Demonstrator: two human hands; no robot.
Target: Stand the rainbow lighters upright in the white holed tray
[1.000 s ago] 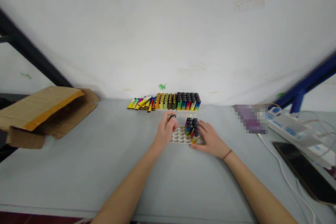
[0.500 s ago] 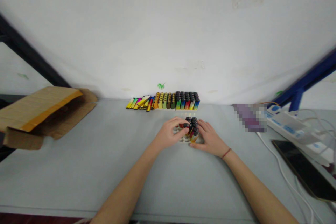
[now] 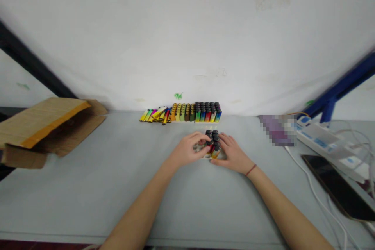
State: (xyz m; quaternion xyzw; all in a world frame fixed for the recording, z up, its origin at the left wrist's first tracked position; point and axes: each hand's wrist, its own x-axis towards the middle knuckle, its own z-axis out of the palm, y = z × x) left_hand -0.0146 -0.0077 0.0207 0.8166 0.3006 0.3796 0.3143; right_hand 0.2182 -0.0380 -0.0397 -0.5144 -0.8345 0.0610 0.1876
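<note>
Well, I see the left hand (image 3: pixel 187 150) pinching a red lighter (image 3: pixel 210 148) at the white tray (image 3: pixel 207 158), by the black-topped lighters (image 3: pixel 215 138); the right hand (image 3: pixel 233 155) curves open beside them. It's probably light, hard, a bit slippery: hold its sides.

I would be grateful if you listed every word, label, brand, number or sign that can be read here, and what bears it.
No text can be read.
Power strip: blue patches; any lettering is too blurred.
Lighters: any print is too small.
Wall: green mark, no legible characters.
</note>
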